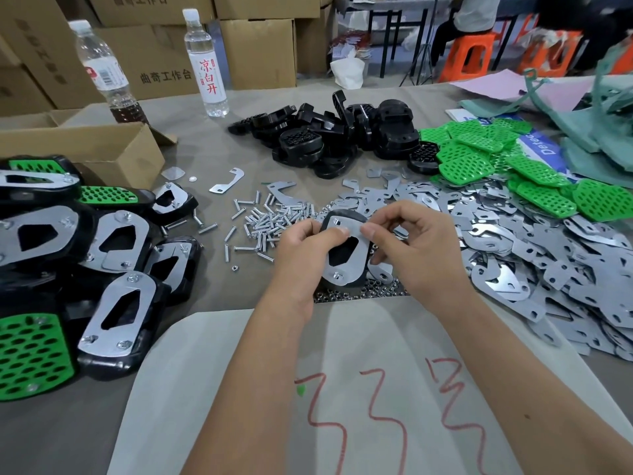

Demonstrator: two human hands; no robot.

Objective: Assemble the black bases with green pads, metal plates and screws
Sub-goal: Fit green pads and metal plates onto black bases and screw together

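My left hand (pixel 303 250) grips a black base (pixel 356 281) with a metal plate (pixel 342 265) laid on its face, held upright above the table. My right hand (pixel 416 241) pinches the plate's upper right edge with thumb and forefinger. A screw sits in the plate's lower hole. Loose screws (pixel 263 222) lie in a heap just beyond my left hand. Small nuts (pixel 359 293) are spread under the base. Spare black bases (pixel 335 138) are piled at the back, green pads (pixel 486 159) to their right, and metal plates (pixel 513 255) cover the right side.
Finished assemblies (pixel 102 269) are stacked at the left, beside an open cardboard box (pixel 102 149). Two bottles (pixel 205 63) stand at the back left. White paper with red marks (pixel 342 389) lies under my forearms. Green fabric (pixel 599 125) sits at the far right.
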